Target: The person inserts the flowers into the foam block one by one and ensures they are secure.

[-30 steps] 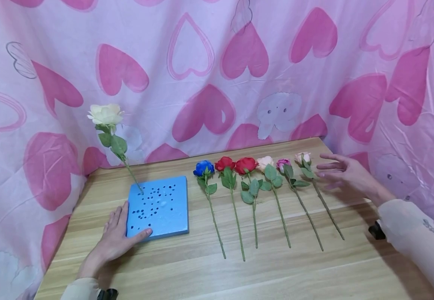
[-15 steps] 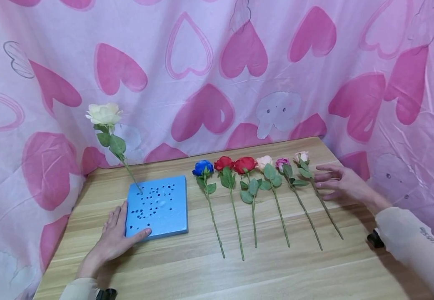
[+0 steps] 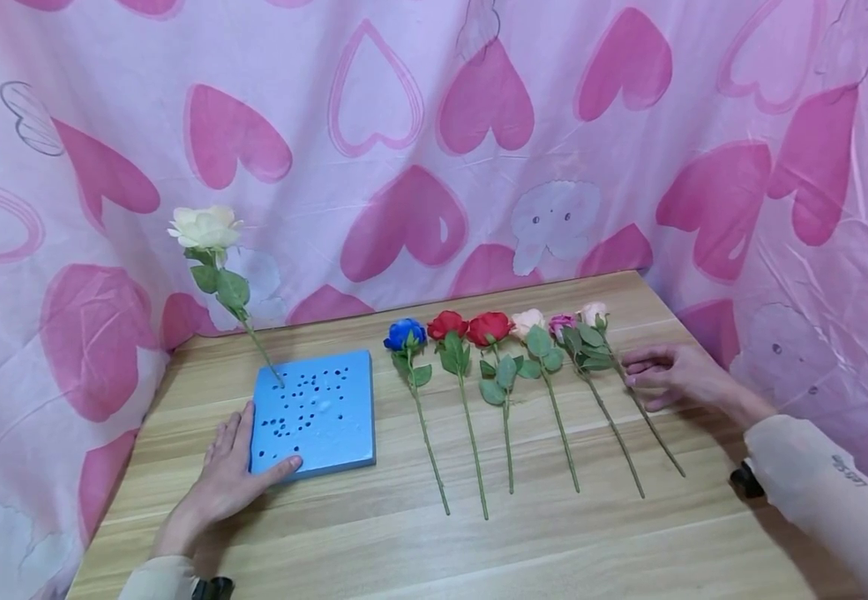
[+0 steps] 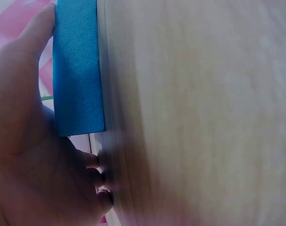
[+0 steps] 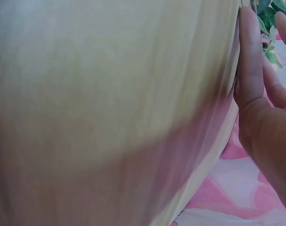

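In the head view my left hand [image 3: 229,475] rests against the left side of a blue foam block [image 3: 329,450] full of holes. Its thumb lies on the near edge, as the left wrist view also shows with the block's side [image 4: 79,70]. A white rose [image 3: 205,227] stands tilted left in the block's far left corner. My right hand [image 3: 677,379] is at the stem of the rightmost pale pink rose [image 3: 594,314], fingertips right at the stem. A gap shows between thumb [image 5: 250,52] and fingers in the right wrist view.
Left of that rose lie a purple rose [image 3: 561,323], another pale pink rose [image 3: 528,323], two red roses, one of them a red rose [image 3: 490,328], and a blue rose [image 3: 405,334]. All lie on the wooden table [image 3: 509,550]. A pink heart-patterned curtain [image 3: 314,208] hangs behind.
My right hand has moved left and down to the rightmost rose's stem. That rose's head has shifted left, toward the purple rose. The left hand and block stay put.
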Demonstrator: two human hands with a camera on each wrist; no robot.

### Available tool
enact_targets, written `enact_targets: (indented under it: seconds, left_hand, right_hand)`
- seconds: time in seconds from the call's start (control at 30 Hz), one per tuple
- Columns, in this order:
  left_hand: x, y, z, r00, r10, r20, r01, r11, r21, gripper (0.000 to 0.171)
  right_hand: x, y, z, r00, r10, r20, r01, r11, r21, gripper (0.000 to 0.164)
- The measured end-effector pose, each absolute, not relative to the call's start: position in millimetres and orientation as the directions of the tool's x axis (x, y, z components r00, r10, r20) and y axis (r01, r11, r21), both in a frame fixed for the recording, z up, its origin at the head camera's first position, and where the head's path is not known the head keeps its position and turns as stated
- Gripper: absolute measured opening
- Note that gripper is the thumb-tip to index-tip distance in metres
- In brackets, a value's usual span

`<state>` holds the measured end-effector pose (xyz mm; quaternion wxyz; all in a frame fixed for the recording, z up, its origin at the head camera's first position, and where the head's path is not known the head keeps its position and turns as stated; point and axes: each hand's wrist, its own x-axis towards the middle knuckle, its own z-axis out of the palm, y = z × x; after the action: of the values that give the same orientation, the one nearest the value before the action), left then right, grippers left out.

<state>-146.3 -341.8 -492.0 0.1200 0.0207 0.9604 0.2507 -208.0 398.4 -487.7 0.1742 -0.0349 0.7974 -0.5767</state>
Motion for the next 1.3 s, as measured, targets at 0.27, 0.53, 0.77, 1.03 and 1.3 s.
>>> enact_targets:
  seconds: [0.27,0.53,0.77,1.03,1.3]
  left_hand:
    - [-145.9,-341.3,-491.4,-0.969,0.106,-0.222,-0.017,0.871,0.491,0.135]
    - [-145.2,-342.2,-490.0,-0.972,0.101,-0.214,-0.017,0.872,0.489,0.135]
    - [-145.1,-340.5,-490.2,-0.971,0.103,-0.216,-0.015,0.874,0.486,0.135]
    - [-144.8,-341.1,-493.7,-0.971,0.095,-0.220,-0.022,0.879,0.477,0.136]
    - [-144.1,-340.3,-492.0,-0.973,0.097,-0.212,-0.016,0.879,0.477,0.135]
  right_hand:
    - [-205.6,388.0,-485.4,-0.921,-0.254,-0.296,0.172,0.416,-0.893,0.073]
    - [-210.2,382.1,-482.9,-0.919,-0.257,-0.300,0.169,0.431,-0.887,0.064]
    - [-208.6,387.8,-487.3,-0.921,-0.261,-0.290,0.162,0.422,-0.892,0.065]
    - [-210.1,392.2,-490.0,-0.922,-0.236,-0.308,0.202,0.388,-0.900,0.063]
    - [-213.2,395.3,-485.7,-0.922,-0.252,-0.292,0.195,0.349,-0.916,0.057]
